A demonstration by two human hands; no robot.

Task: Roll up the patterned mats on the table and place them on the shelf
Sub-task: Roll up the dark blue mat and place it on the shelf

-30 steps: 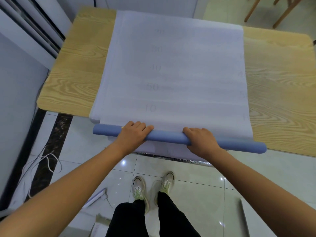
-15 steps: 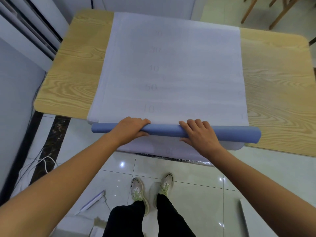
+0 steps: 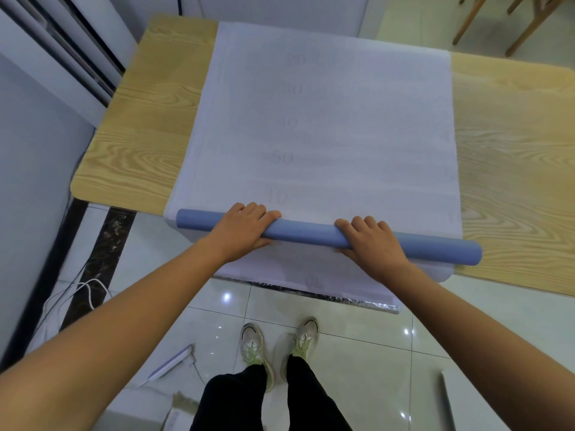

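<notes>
Mat (image 3: 326, 135) lies flat on tabletop (image 3: 140, 135), faint numbers down its middle. Its 6 o'clock end is wound into a blue roll (image 3: 306, 231) running 9-to-3 along the tabletop edge. Left hand (image 3: 241, 228) and right hand (image 3: 371, 241) both grip the roll, fingers (image 3: 258, 211) curled over it, thumbs on the near side.

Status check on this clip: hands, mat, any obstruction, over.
Gripping the blue roll: left hand and right hand. Most of the mat lies flat on the table, not yet rolled. Nothing lies in the roll's path.
</notes>
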